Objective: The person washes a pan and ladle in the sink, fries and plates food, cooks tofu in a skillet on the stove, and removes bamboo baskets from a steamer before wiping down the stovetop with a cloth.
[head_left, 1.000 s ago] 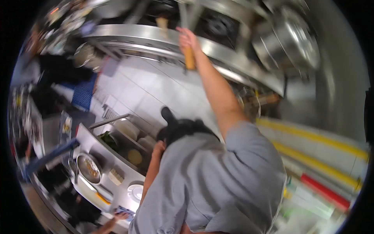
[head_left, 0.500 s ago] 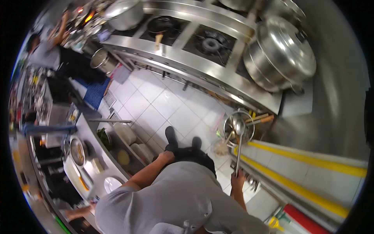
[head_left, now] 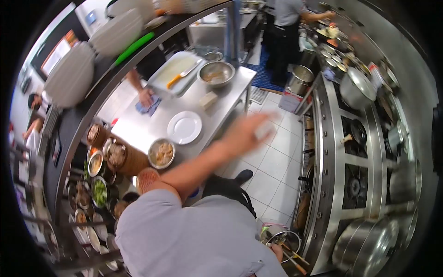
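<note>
My left hand [head_left: 249, 133], blurred by motion, reaches out over the floor beside the steel counter [head_left: 216, 121]. Its fingers look spread, with nothing visible in them. Nearest to that arm are a white plate [head_left: 184, 127] and a metal bowl of pale food pieces [head_left: 162, 153]. At the bottom, my right hand [head_left: 277, 253] is partly seen at the rim of a metal pot [head_left: 297, 239] holding long-handled utensils. My shirt hides most of this hand, so its grip does not show.
Another person's hand [head_left: 146, 98] rests on a blue cloth [head_left: 148, 107] at the counter. Nearby are a tray [head_left: 161, 76] with a yellow-handled knife [head_left: 177, 79] and a steel bowl [head_left: 216, 74]. A stove [head_left: 330, 184] with large pots runs along the right.
My view has turned left toward the counter. My left hand has moved from near my waist to stretch forward. My right hand, earlier around a ladle's handle, is now mostly hidden beside the pot.
</note>
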### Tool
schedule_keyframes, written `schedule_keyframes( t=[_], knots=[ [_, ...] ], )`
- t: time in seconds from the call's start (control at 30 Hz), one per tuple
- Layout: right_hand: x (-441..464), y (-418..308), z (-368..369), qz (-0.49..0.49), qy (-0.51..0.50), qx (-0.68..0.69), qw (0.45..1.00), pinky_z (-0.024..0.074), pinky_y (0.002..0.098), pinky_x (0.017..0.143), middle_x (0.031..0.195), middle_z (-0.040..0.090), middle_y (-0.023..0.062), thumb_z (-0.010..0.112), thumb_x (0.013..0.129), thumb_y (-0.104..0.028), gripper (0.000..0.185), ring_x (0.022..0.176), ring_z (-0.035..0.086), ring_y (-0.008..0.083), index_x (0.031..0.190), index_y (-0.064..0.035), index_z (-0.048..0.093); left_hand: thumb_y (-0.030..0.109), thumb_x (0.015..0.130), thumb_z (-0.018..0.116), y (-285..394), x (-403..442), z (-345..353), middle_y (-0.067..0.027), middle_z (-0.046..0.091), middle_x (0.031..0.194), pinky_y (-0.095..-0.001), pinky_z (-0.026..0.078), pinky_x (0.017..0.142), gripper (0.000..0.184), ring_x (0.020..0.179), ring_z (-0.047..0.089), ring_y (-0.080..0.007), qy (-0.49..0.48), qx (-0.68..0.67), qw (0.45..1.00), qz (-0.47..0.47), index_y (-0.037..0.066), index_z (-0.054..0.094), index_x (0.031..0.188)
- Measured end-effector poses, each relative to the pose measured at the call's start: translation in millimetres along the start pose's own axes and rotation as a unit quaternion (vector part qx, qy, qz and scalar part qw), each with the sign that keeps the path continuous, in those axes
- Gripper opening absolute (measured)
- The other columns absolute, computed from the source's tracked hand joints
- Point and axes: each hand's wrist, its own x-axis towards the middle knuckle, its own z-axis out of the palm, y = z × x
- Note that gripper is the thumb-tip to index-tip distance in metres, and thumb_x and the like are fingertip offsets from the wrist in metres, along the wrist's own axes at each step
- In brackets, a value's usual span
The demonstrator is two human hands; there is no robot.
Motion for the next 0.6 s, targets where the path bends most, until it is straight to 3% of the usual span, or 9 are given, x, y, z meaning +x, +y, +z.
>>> schedule_keyframes(
  t=[0.07, 0.1, 0.2, 0.27, 0.37, 0.4, 0.47, 0.5, 0.6],
  knots=[
    [31.2, -30.8, -22.5, 0.009, -0.161, 0.042, 0.986, 0.0388, 0.0388, 0.054, 0.067, 0.06, 0.0152, 0.061, 0.076, -0.017, 0.015, 0.062, 0.058, 0.0254, 0.071, -0.0026, 0.061, 0.007, 0.077, 0.073, -28.1, 4.8, -89.7, -0.0132, 0.065, 0.113, -0.0412, 0.047, 0.09, 0.048, 0.103, 0.061, -0.0322, 0.227, 0.208, 0.951, 0.028, 0.007, 0.06, 0.123],
    [33.2, -10.6, -24.5, -0.004, -0.243, -0.127, 0.962, 0.0442, 0.0398, 0.057, 0.071, 0.064, 0.015, 0.065, 0.075, -0.023, 0.019, 0.066, 0.061, 0.0244, 0.073, -0.0032, 0.065, 0.01, 0.076, 0.075, -34.7, 8.5, -144.2, -0.0136, 0.065, 0.111, -0.0418, 0.048, 0.088, 0.044, 0.1, 0.062, -0.033, 0.283, 0.413, 0.865, 0.047, 0.006, 0.062, 0.118],
    [48.1, 25.8, -5.3, 0.306, -0.416, -0.218, 0.828, 0.0461, 0.0397, 0.06, 0.075, 0.066, 0.0158, 0.066, 0.076, -0.025, 0.022, 0.069, 0.062, 0.0256, 0.076, -0.003, 0.068, 0.06, 0.088, 0.053, -44.1, -3.1, -269.7, -0.0145, 0.064, 0.1, -0.0466, 0.049, 0.081, 0.058, 0.094, 0.064, -0.0328, 0.294, 0.768, 0.564, -0.071, 0.005, 0.062, 0.104],
    [65.3, 29.3, 10.2, 0.43, -0.439, -0.194, 0.764, 0.0473, 0.0396, 0.062, 0.078, 0.067, 0.0163, 0.066, 0.077, -0.027, 0.025, 0.071, 0.063, 0.0263, 0.079, -0.0029, 0.069, 0.063, 0.089, 0.049, -48.5, -24.4, -299.5, -0.0139, 0.064, 0.097, -0.0485, 0.051, 0.075, 0.059, 0.089, 0.066, -0.0336, 0.17, 0.792, 0.532, -0.247, 0.007, 0.061, 0.098],
    [115.8, 1.3, 20.1, 0.496, -0.448, -0.177, 0.723, 0.0492, 0.0394, 0.064, 0.082, 0.068, 0.0171, 0.067, 0.078, -0.03, 0.028, 0.074, 0.064, 0.0275, 0.082, -0.0027, 0.071, 0.06, 0.091, 0.048, -46.8, -21.5, -302.9, -0.0114, 0.065, 0.089, -0.0484, 0.053, 0.067, 0.052, 0.085, 0.067, -0.0334, 0.143, 0.845, 0.486, -0.173, 0.01, 0.061, 0.093],
    [141.8, -24.1, 18.4, 0.482, -0.438, -0.183, 0.737, 0.0499, 0.0394, 0.065, 0.083, 0.069, 0.0173, 0.067, 0.079, -0.031, 0.029, 0.075, 0.064, 0.0278, 0.083, -0.0026, 0.072, 0.059, 0.091, 0.049, -53.7, -19.6, -306.3, -0.0107, 0.065, 0.088, -0.0481, 0.053, 0.066, 0.05, 0.084, 0.067, -0.0324, 0.128, 0.85, 0.476, -0.185, 0.011, 0.06, 0.093],
    [171.6, -9.6, 24.0, 0.391, -0.334, -0.19, 0.836, 0.0442, 0.0436, 0.1, 0.131, 0.056, 0.0225, 0.064, 0.083, -0.053, 0.071, 0.117, 0.056, 0.0375, 0.127, 0.0021, 0.057, 0.038, 0.09, 0.058, -81.1, -31.6, -332.2, -0.0101, 0.065, 0.087, -0.0439, 0.053, 0.064, 0.027, 0.08, 0.066, -0.029, 0.064, 0.868, 0.466, -0.16, 0.011, 0.061, 0.093],
    [176.5, 3.9, 32.5, 0.287, -0.222, -0.226, 0.904, 0.0485, 0.0428, 0.092, 0.122, 0.06, 0.0254, 0.064, 0.083, -0.044, 0.062, 0.109, 0.061, 0.0368, 0.128, -0.002, 0.056, 0.035, 0.09, 0.06, -85.7, -31.3, -335.0, -0.0087, 0.065, 0.086, -0.042, 0.053, 0.062, 0.025, 0.077, 0.066, -0.0284, 0.076, 0.856, 0.504, -0.084, 0.011, 0.062, 0.097],
    [263.0, -99.5, -1.5, 0.253, -0.071, -0.049, 0.964, 0.0506, 0.0403, 0.089, 0.115, 0.065, 0.0236, 0.064, 0.088, -0.033, 0.051, 0.103, 0.064, 0.0364, 0.128, -0.0034, 0.056, 0.026, 0.086, 0.066, -77.9, 1.8, -284.9, -0.008, 0.066, 0.088, -0.0409, 0.053, 0.063, 0.022, 0.076, 0.066, -0.0292, 0.145, 0.769, 0.622, 0.018, 0.011, 0.064, 0.103]
  ],
)
